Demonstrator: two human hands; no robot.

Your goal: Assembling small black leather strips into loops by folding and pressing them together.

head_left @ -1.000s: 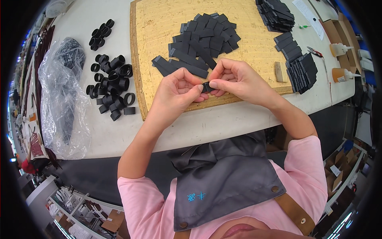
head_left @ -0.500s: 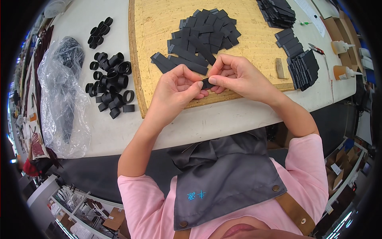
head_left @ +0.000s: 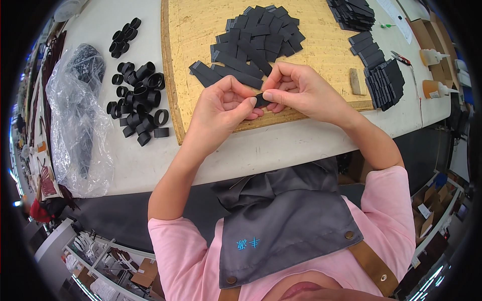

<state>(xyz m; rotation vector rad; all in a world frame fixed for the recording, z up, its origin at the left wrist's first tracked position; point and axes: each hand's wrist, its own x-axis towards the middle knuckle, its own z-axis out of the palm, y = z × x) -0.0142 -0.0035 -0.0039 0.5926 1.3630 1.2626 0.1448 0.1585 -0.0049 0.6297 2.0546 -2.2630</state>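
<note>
A short black strip [head_left: 260, 101] is pinched between my two hands above the near edge of the yellow board [head_left: 201, 20]. My left hand [head_left: 227, 103] grips its left end with thumb and fingers. At its other end, my right hand [head_left: 291, 93] presses it between thumb and bent fingers. Whether the strip is closed into a loop is hidden by my fingers. Just beyond my hands lies a heap of flat black strips [head_left: 261, 37]. On the white table to the left are several black rings [head_left: 142, 95], made of similar-looking bands.
A clear plastic bag [head_left: 83, 125] with dark contents lies at the far left. To the right are a small wooden block [head_left: 357, 82], stacked black strips [head_left: 385, 84], a red-handled cutter [head_left: 400, 58] and two glue bottles [head_left: 436, 89]. The table's front edge [head_left: 241, 173] runs before me.
Both hands stay joined at the black strip, and slightly more of it shows between my fingertips. The whole view has shifted a little; nothing on the table has visibly moved.
</note>
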